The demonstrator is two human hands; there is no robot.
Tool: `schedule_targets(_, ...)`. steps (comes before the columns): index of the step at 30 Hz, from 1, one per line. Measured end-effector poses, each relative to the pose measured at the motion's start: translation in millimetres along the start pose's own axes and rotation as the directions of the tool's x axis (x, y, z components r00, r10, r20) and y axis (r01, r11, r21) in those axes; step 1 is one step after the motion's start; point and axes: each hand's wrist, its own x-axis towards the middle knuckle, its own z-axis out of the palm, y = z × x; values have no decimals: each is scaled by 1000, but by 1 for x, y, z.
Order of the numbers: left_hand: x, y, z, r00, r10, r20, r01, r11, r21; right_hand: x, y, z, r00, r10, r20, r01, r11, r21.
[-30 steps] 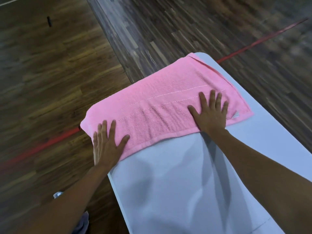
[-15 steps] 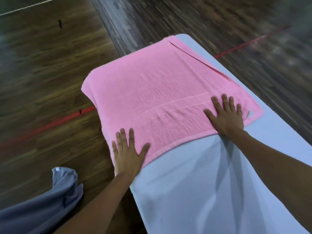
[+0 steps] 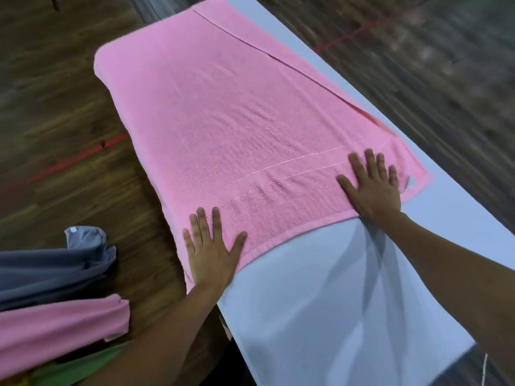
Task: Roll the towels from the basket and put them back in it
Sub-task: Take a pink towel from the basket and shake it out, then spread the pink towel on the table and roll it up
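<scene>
A pink towel (image 3: 237, 115) lies spread flat along the white table (image 3: 348, 302), folded lengthwise, its left side hanging slightly over the table's left edge. My left hand (image 3: 213, 252) presses flat on the towel's near left corner, fingers spread. My right hand (image 3: 372, 185) lies flat on the near right corner, beside a small white label. Neither hand grips anything. At the lower left is a pile of more towels: a grey one (image 3: 53, 266), a pink one (image 3: 58, 327) and a green one (image 3: 80, 369). The basket itself is not visible.
The narrow white table runs away from me, with a bare strip along its right side and bare surface near me. Dark wooden floor (image 3: 64, 135) with a red line lies on both sides.
The view has tilted down and closer, bringing the towel pile at lower left into sight. Both hands have slid toward me along the towel and stay flat on its near edge.
</scene>
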Motion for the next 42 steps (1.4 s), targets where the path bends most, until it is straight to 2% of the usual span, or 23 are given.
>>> schedule_targets(14,-212,70,50,999,-39,-30,38,998,-43,-169,124,14,999,-48,11,48,999,21)
schedule_targets(23,-273,89,63,998,-48,-32,46,998,-47,-217,162,15,997,-71,18,71,997,4)
schedule_targets(27,-278,89,61,999,-45,-20,44,997,-62,-218,163,15,995,-71,68,69,997,33)
schedule_targets(30,-272,91,48,996,-70,-55,62,989,-131,-218,153,-1,998,-50,25,46,993,112)
schedule_targets(33,-271,110,17,984,22,-179,-61,975,-212,-241,138,-32,998,-13,-58,32,936,351)
schedule_targets(35,-274,137,-9,988,57,-145,-99,947,-305,-266,134,-48,1000,18,-4,-14,864,504)
schedule_targets(42,-267,252,-64,952,303,-29,-297,900,-319,-313,167,-84,972,222,77,-214,706,675)
